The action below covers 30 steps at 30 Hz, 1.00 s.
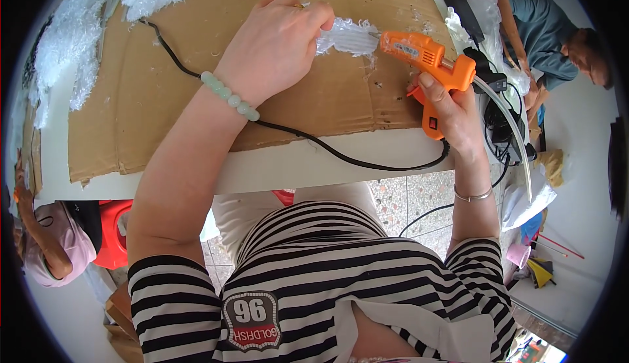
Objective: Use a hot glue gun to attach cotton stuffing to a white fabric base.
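Observation:
In my right hand [451,111] is an orange hot glue gun [419,50], its grip wrapped by my fingers and its nozzle pointing left. A long translucent glue stick [511,117] curves out of its back end. The nozzle tip meets the right end of a white, frilly, ribbed strip [352,38]. My left hand [278,42] is closed over the strip's left end, fingers bent and partly hidden behind the knuckles. A black power cord [341,160] runs from the gun's grip leftward, passing under my left forearm.
A brown cardboard sheet [314,107] covers the white table [275,178]. Fluffy white piles [69,42] lie at the far left. Black adapters and cables [501,114] crowd the right edge. One co-worker [544,35] is at the right, another [52,251] at the left.

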Available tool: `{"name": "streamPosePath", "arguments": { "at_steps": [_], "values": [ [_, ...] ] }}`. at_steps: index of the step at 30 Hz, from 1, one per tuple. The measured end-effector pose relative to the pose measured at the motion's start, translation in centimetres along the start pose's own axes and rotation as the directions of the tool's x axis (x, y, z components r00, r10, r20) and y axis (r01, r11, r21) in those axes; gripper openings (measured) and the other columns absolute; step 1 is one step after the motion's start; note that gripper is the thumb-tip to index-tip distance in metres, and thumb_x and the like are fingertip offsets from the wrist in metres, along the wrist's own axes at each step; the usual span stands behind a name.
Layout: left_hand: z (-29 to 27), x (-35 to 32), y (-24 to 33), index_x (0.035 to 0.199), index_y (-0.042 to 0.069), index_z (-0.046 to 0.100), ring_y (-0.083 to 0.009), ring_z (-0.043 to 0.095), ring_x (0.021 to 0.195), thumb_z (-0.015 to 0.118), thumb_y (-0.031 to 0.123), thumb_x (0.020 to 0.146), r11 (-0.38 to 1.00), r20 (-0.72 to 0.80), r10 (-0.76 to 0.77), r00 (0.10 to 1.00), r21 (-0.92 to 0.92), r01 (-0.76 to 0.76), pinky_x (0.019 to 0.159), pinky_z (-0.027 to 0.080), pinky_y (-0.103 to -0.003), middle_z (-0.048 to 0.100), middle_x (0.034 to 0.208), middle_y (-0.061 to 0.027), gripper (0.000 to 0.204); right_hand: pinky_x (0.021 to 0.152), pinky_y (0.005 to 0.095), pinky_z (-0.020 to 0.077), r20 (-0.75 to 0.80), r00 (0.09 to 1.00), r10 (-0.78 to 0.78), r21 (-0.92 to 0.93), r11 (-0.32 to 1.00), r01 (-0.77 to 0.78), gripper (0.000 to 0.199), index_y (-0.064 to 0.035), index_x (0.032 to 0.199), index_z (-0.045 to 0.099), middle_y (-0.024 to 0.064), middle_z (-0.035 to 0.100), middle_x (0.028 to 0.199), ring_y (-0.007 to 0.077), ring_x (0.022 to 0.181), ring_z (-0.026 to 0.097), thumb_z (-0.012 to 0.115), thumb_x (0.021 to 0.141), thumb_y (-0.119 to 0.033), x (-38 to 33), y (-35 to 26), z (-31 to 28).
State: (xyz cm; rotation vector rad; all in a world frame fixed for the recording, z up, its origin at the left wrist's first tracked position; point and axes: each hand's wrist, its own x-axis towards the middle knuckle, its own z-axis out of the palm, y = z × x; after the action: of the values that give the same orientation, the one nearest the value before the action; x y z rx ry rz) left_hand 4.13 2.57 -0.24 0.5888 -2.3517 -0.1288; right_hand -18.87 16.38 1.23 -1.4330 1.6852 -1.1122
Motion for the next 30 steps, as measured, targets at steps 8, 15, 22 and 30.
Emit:
{"name": "streamPosePath", "arguments": {
  "at_steps": [8, 15, 22, 30],
  "values": [
    [0.04, -0.04, -0.14, 0.083, 0.007, 0.055, -0.0262, 0.056, 0.069, 0.055, -0.001, 0.072, 1.000, 0.019, -0.008, 1.000, 0.006, 0.008, 0.075, 0.043, -0.039, 0.059, 0.065, -0.0074, 0.014, 0.074, 0.0243, 0.0425, 0.011, 1.000, 0.020, -0.043, 0.999, -0.019, 0.033, -0.0008, 0.105, 0.054, 0.0029, 0.059, 0.088, 0.0098, 0.081, 0.053, 0.060, 0.088, -0.028, 0.44, -0.34, 0.13],
    [0.00, -0.12, 0.00, 0.084, 0.005, 0.051, -0.0275, 0.056, 0.071, 0.044, -0.007, 0.072, 1.000, 0.010, -0.025, 1.000, -0.013, 0.025, 0.077, 0.044, -0.036, 0.059, 0.069, -0.0086, 0.018, 0.072, 0.0241, 0.0419, 0.040, 0.999, 0.007, -0.067, 0.998, -0.004, 0.035, -0.0007, 0.104, 0.054, 0.0029, 0.058, 0.087, 0.0095, 0.080, 0.053, 0.057, 0.089, -0.031, 0.40, -0.25, -0.20],
    [0.05, -0.15, -0.12, 0.085, 0.006, 0.053, -0.0268, 0.056, 0.071, 0.049, -0.003, 0.072, 1.000, 0.006, -0.019, 1.000, -0.018, 0.019, 0.076, 0.044, -0.038, 0.059, 0.068, -0.0083, 0.016, 0.071, 0.0241, 0.0417, 0.058, 0.998, -0.002, -0.026, 1.000, 0.003, 0.036, -0.0007, 0.104, 0.053, 0.0026, 0.057, 0.086, 0.0094, 0.079, 0.052, 0.057, 0.088, -0.033, 0.21, -0.49, -0.21],
    [0.13, -0.11, -0.30, 0.084, 0.006, 0.056, -0.0257, 0.056, 0.070, 0.055, 0.000, 0.072, 0.999, -0.012, -0.006, 1.000, -0.034, 0.005, 0.075, 0.044, -0.039, 0.059, 0.066, -0.0075, 0.014, 0.068, 0.0234, 0.0404, 0.060, 0.998, -0.008, -0.029, 1.000, 0.010, 0.034, -0.0011, 0.099, 0.055, 0.0019, 0.057, 0.084, 0.0087, 0.077, 0.050, 0.058, 0.088, -0.033, -0.12, -0.56, -0.32]
  ]
}}
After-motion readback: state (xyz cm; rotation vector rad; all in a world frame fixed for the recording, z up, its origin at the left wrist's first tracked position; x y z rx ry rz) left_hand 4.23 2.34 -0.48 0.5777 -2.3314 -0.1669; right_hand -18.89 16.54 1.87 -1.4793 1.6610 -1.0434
